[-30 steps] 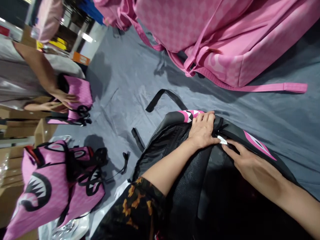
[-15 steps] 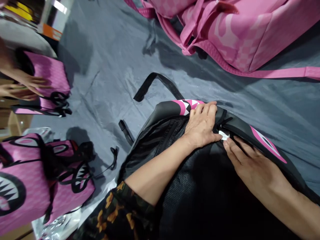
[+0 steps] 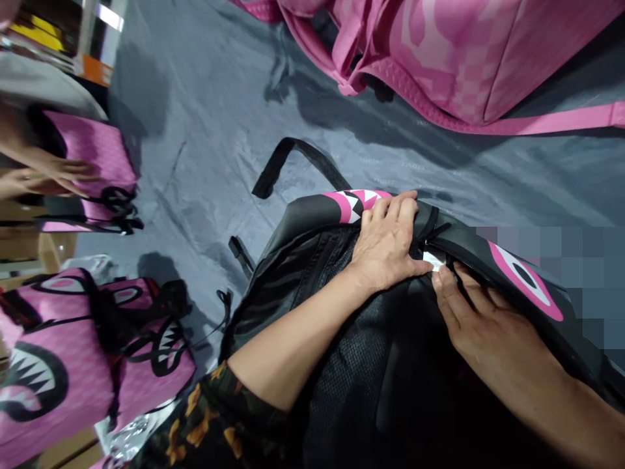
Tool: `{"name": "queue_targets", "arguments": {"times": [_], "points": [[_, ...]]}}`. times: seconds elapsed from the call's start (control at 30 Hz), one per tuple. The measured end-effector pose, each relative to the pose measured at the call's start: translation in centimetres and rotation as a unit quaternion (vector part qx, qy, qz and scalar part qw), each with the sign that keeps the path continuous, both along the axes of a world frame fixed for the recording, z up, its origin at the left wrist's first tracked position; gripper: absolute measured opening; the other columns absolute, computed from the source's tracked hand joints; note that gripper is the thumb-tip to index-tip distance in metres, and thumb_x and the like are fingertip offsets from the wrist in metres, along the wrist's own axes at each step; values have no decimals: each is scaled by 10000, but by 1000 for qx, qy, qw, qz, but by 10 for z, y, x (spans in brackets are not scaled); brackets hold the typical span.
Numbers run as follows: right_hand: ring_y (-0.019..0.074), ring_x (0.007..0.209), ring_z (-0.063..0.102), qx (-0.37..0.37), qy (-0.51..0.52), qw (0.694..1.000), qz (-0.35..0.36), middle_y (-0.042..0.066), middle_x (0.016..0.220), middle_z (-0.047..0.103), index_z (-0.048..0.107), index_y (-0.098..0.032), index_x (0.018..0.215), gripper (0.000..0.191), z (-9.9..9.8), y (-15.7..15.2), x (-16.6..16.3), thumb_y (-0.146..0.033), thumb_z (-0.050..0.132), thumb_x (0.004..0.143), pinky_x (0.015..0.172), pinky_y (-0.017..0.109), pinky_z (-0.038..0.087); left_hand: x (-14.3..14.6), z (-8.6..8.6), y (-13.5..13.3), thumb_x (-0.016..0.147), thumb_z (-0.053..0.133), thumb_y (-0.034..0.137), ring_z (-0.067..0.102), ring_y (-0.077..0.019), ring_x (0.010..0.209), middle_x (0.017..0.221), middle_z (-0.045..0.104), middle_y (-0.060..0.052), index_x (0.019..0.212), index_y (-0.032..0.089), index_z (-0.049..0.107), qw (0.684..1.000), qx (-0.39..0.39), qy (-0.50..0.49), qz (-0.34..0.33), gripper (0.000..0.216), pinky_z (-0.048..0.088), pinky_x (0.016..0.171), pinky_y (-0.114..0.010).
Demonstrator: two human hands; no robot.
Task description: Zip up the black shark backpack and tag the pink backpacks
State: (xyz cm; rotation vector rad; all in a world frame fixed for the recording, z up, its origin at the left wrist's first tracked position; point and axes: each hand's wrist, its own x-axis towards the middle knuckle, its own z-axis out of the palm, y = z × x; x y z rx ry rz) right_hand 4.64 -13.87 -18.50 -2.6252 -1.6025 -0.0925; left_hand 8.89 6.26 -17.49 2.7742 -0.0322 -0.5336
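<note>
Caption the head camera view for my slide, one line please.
Left hand presses a black shark-print backpack as the right hand reaches a white tag at its edge.

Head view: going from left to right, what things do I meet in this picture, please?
Pink shark bag → black strap → left hand → white tag → right hand → pink eye print

Apparently a warehouse packing area: shark-print backpacks (image 3: 439, 58) on a grey floor sheet (image 3: 205, 163), cardboard cartons (image 3: 58, 251) nearby.

Blk backpack (image 3: 342, 312): matt mesh (image 3: 349, 391), glossy trim (image 3: 307, 215)
</note>
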Motion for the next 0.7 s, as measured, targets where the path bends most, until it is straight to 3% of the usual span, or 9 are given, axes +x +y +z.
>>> {"name": "queue_targets", "arguments": {"times": [0.33, 0.7], "points": [[372, 1126, 662, 10, 30, 999, -15, 252, 1303, 650, 705, 33, 1178, 508, 3, 2, -4, 7, 358, 809, 825, 429, 610, 0, -1, 3, 610, 842, 596, 437, -377, 1261, 1520, 442, -150, 1270, 197, 497, 1000, -10, -2, 1, 845, 410, 1017, -569], [437, 1270, 571, 36, 118, 992, -28, 276, 1386, 585, 661, -18, 1296, 512, -2, 0, -11, -48, 376, 872, 933, 550, 570, 1, 1, 4, 648, 808, 630, 421, -372, 1257, 1537, 424, -132, 1301, 220, 482, 1000, -17, 6, -1, 837, 405, 1022, -582]]}}
